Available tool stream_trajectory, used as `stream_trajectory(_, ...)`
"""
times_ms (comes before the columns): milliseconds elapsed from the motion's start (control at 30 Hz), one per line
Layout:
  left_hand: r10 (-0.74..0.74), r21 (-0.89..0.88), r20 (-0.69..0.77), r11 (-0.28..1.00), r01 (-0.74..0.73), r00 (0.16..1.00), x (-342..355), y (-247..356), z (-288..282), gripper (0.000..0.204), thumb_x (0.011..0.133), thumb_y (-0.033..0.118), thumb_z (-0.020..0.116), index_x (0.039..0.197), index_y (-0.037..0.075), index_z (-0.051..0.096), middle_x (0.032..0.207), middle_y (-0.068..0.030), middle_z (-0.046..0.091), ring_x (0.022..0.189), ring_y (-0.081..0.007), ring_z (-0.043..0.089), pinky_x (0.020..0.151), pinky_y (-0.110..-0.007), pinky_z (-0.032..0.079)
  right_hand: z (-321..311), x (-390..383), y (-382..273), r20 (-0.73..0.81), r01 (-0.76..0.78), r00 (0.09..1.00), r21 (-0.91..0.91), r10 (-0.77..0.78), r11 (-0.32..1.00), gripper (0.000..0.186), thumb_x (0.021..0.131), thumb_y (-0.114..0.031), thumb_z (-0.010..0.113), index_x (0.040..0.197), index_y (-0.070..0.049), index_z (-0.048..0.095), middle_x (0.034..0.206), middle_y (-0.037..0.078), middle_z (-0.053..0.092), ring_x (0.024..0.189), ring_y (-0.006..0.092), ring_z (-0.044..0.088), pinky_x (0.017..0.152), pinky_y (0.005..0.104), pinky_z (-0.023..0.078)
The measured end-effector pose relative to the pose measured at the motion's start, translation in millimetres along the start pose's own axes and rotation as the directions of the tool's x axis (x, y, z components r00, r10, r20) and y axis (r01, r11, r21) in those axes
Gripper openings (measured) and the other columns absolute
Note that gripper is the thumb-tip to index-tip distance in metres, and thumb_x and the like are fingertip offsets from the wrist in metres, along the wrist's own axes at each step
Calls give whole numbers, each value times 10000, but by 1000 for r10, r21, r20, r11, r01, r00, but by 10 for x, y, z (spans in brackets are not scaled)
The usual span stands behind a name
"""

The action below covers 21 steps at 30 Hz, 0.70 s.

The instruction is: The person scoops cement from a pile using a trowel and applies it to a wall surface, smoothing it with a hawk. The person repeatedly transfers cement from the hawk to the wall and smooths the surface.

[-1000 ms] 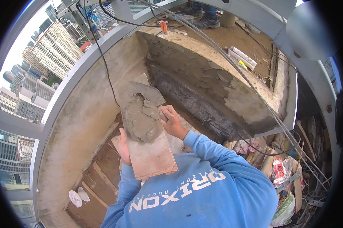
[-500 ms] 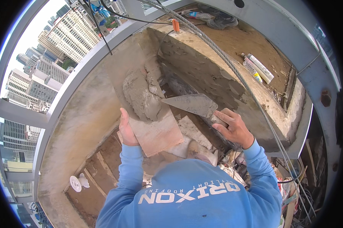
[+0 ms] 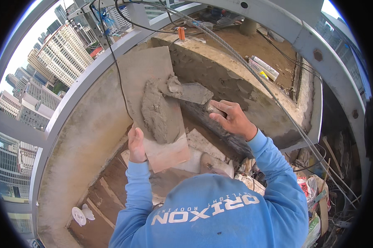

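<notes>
My left hand supports the near left edge of a flat rectangular board, its thumb and fingers closed at the rim. A long heap of wet grey mortar lies across the board's middle. In my right hand is a pointed trowel, gripped by its handle, blade toward the left. The blade tip meets a lump of mortar at the heap's upper right. Beyond the trowel rises the side of a concrete ledge, unevenly smeared with grey mortar.
A steel cable runs diagonally over the ledge. Sealant tubes lie on the brown surface behind it. A white spool rests at the lower left. Bags and debris crowd the right. A metal frame borders the left, with high-rise buildings outside.
The trowel has moved up and left, and its tip now bears against a lump at the top of the heap. My left hand still holds the board. The whole view has shifted slightly.
</notes>
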<state>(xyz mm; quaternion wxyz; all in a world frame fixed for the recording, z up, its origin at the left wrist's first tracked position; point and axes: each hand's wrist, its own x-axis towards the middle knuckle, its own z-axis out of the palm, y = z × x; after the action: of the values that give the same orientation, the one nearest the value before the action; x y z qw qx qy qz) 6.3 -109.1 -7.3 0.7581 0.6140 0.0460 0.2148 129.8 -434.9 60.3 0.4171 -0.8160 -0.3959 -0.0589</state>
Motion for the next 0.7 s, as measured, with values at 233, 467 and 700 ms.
stream_trajectory(233,6,30,342,999,-17,940,-262,420,-353,661,1005,379,561,1457,-78,405,1393,-111,544,1247,-171,488,1070,-307,342,270,-80,-367,-62,45,997,-55,-49,997,451,886,-229,735,1237,35,633,844,189,637,674,295,612,618,357,483)
stream_trajectory(467,-114,-72,459,984,164,881,-490,92,-396,627,1025,350,536,1453,-88,401,1435,-128,511,1315,-199,466,1133,-330,299,470,-414,-387,-359,-38,931,-272,-65,962,406,881,-282,733,1186,-30,642,821,122,591,668,303,600,581,388,463)
stream_trajectory(700,-396,-293,122,862,414,910,-780,-342,-557,611,1047,426,481,1457,-19,399,1465,-123,466,1307,-251,485,1095,-388,394,593,-1447,6,-460,-365,870,-357,179,860,401,886,-340,714,1176,-78,627,874,95,628,725,325,637,627,415,512)
